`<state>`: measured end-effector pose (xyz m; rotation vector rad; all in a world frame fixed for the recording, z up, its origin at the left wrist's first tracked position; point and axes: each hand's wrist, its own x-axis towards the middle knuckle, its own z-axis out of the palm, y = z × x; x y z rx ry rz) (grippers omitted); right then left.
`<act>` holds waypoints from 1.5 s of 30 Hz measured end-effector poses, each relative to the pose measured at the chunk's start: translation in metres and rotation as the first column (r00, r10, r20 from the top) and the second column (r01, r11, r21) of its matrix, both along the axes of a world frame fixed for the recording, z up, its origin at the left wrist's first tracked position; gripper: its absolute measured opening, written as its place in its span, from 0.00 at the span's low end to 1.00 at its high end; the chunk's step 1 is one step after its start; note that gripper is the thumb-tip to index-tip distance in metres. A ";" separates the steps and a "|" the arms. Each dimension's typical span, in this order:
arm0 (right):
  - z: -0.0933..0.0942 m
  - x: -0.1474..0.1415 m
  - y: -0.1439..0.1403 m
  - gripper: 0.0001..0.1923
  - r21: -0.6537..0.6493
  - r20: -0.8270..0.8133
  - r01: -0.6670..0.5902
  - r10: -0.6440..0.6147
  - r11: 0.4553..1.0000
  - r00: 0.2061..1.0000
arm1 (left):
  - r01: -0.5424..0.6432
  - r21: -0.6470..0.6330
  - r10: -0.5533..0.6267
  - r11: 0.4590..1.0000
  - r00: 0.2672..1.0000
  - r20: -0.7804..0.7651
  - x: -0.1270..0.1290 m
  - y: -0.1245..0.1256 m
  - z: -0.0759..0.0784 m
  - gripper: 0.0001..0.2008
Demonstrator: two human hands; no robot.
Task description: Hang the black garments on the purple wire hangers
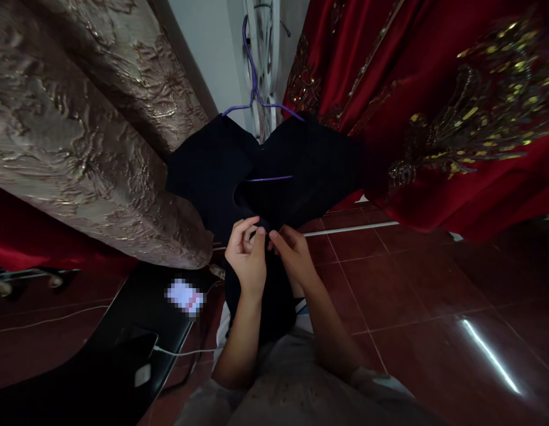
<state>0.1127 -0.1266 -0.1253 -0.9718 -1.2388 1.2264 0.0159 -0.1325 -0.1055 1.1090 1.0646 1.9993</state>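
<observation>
— Two hands meet at which point?
— Left hand (pixel 246 254) and right hand (pixel 292 251) pinch the near edge of a black garment (pixel 212 171), fingers closed on its fabric.
— Garment position?
— Centre, hung on a purple hanger (pixel 255 89), between gold brocade fabric (pixel 79 118) left and red embroidered dress (pixel 434 106) right.

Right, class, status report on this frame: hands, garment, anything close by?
Left hand and right hand both pinching the dark garment at its front. Garment on purple hanger. Red embroidered dress close on the right.
</observation>
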 end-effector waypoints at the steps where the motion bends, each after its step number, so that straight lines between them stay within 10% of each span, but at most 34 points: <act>1: 0.001 0.001 -0.001 0.18 0.005 0.015 -0.013 0.013 1.000 1.000 | -0.001 -0.004 0.001 1.000 1.000 -0.002 0.000 0.000 0.000 0.09; 10: 0.009 0.011 -0.003 0.13 0.030 0.103 -0.085 0.081 0.996 0.991 | 0.020 -0.011 -0.019 1.000 0.999 0.029 -0.007 0.005 -0.003 0.23; 18: 0.002 0.012 -0.001 0.09 0.080 0.207 -0.136 0.117 0.987 0.971 | 0.345 -0.251 -0.411 0.905 0.860 -0.302 -0.061 0.007 -0.014 0.14; 30: 0.001 0.005 0.003 0.12 0.075 0.135 0.076 -0.086 0.994 0.987 | 0.178 -0.229 -0.240 0.957 0.928 -0.285 -0.042 0.002 -0.021 0.07; 45: 0.037 0.005 0.031 0.13 -0.179 -0.140 -0.165 0.141 0.970 0.980 | 0.083 -0.164 -0.101 0.983 0.990 -0.102 -0.019 0.006 -0.029 0.07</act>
